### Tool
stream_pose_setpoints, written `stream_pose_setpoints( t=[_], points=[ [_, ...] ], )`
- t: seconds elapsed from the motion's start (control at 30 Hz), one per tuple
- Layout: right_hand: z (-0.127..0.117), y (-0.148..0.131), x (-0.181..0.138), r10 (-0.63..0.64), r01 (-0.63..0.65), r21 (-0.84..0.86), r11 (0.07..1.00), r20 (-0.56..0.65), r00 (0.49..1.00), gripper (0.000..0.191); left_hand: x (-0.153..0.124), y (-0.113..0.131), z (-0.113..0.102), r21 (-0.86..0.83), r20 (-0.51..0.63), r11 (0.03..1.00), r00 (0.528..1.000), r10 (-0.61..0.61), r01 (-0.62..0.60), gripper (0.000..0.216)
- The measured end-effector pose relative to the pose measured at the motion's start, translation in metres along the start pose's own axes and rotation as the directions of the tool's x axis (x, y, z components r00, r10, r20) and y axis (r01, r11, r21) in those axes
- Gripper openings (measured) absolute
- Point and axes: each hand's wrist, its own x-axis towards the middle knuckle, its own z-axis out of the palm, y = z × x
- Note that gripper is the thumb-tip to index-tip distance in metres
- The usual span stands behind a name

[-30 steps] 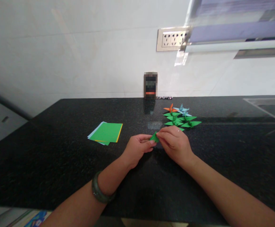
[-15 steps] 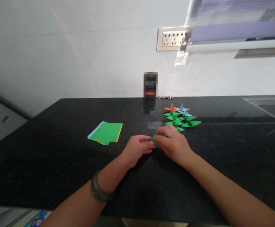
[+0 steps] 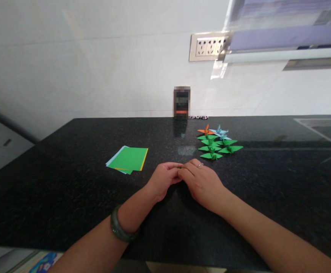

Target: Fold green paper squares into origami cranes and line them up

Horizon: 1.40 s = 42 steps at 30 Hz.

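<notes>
My left hand [image 3: 165, 177] and my right hand [image 3: 201, 182] meet at the fingertips above the dark counter. Between them they pinch a small folded piece of green paper [image 3: 180, 167], almost wholly covered by the fingers. Just beyond my right hand stand several folded paper cranes: green ones [image 3: 211, 155], an orange one [image 3: 206, 130] and light blue ones [image 3: 218, 131]. To the left of my left hand lies a loose stack of square paper sheets [image 3: 128, 158], green on top, with yellow and pale blue edges peeking out.
The black speckled counter [image 3: 68, 189] runs back to a white tiled wall [image 3: 111, 68]. A blurred-out phone-like object [image 3: 182, 102] leans there, with a beaded strap [image 3: 199, 117] beside it. A socket panel [image 3: 207, 47] is set in the wall above.
My right hand has shifted slightly left and down, its fingers closing over the green paper, which is now mostly hidden. The nearest green crane shows fully. My left hand stays put.
</notes>
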Motion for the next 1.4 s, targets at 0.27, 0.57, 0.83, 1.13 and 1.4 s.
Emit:
stream_pose_setpoints(
  t=[0.27, 0.57, 0.83, 1.13, 1.4],
  points=[
    [0.004, 0.013, -0.005, 0.145, -0.146, 0.067, 0.987, 0.028, 0.989, 0.013, -0.001, 0.002, 0.001, 0.014, -0.097, 1.0, 0.995, -0.009, 0.01, 0.013],
    [0.007, 0.01, -0.004, -0.069, 0.071, 0.056, 0.996, -0.038, 0.997, 0.025, -0.001, 0.001, 0.001, 0.0, -0.028, 1.0, 1.0, -0.014, 0.014, 0.022],
    [-0.001, 0.01, -0.005, -0.097, 0.096, 0.148, 0.984, -0.001, 0.995, 0.015, 0.002, -0.001, -0.004, 0.025, -0.039, 0.995, 0.995, 0.097, -0.096, 0.027],
    [0.016, 0.013, -0.005, 0.601, -0.411, 0.708, 0.574, -0.024, 0.799, 0.014, -0.001, 0.002, -0.002, 0.208, -0.019, 0.953, 0.973, 0.228, -0.219, 0.026],
    [0.021, 0.018, -0.002, 0.733, -0.519, 0.826, 0.22, 0.211, 0.647, 0.02, -0.002, 0.006, 0.0, -0.027, 0.023, 0.992, 0.992, 0.122, -0.121, 0.031]
  ],
)
